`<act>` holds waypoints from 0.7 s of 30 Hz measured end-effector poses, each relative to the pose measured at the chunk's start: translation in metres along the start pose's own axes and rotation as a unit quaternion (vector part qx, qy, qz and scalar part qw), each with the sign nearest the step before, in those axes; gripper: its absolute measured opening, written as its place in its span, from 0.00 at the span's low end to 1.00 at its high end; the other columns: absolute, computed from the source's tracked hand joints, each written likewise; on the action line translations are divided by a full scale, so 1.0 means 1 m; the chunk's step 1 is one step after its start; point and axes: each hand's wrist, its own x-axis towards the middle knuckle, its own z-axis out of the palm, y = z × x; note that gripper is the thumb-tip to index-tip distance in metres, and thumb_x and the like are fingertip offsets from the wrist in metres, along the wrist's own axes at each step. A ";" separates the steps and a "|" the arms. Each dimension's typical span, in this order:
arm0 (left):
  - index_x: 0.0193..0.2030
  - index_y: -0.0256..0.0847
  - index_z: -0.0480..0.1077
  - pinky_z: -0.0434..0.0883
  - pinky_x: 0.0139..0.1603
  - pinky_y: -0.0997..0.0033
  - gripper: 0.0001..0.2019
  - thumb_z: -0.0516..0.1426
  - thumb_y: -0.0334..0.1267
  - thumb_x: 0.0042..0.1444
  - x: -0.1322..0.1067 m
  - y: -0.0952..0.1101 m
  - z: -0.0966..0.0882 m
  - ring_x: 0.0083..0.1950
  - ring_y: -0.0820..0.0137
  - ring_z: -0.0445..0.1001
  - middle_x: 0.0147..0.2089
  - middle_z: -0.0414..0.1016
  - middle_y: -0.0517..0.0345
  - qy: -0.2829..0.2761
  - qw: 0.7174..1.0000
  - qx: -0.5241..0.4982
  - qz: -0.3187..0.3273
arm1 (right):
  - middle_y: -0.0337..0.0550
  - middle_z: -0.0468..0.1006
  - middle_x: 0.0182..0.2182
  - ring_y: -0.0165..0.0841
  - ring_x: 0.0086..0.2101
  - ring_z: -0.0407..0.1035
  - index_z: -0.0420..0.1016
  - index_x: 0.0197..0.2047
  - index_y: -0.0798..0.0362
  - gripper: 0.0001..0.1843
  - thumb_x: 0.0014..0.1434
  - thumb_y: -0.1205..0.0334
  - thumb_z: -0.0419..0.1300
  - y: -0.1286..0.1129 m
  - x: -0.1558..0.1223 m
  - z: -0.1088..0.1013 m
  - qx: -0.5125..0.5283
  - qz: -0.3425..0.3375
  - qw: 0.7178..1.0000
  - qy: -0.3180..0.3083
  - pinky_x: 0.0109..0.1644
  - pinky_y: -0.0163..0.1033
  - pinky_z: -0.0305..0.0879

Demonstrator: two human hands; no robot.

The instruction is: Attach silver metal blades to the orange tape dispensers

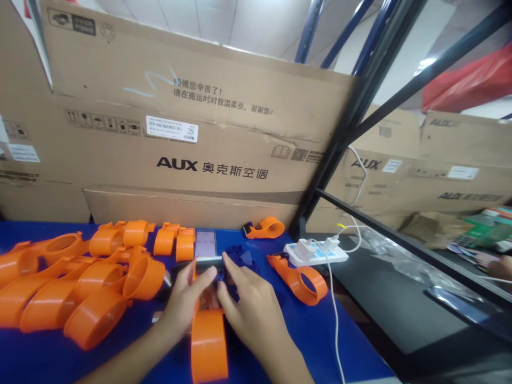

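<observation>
An orange tape dispenser [208, 341] lies on the blue table [308, 330] right in front of me, its ring toward me. My left hand [186, 301] grips its upper part from the left, thumb pressed near the metal blade piece [208, 261] at its far end. My right hand [250, 309] rests on it from the right, fingers bent, index fingertip reaching up to that blade piece. What lies under the palms is hidden.
Several orange dispensers [80, 282] are heaped at the left. Two more lie at the back [266, 228] and right [300, 277]. A phone [205, 244], dark blue parts [242, 256], a white power strip [316, 253] with cable, cardboard boxes [180, 133] behind, black shelf frame right.
</observation>
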 end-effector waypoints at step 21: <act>0.35 0.40 0.70 0.51 0.19 0.77 0.18 0.65 0.53 0.58 -0.005 -0.019 -0.005 0.13 0.79 0.55 0.12 0.61 0.69 -0.063 0.995 0.058 -0.056 | 0.52 0.84 0.37 0.40 0.34 0.80 0.63 0.72 0.56 0.29 0.70 0.62 0.54 0.011 -0.029 -0.017 0.048 -0.042 0.998 -0.020 0.36 0.42 0.80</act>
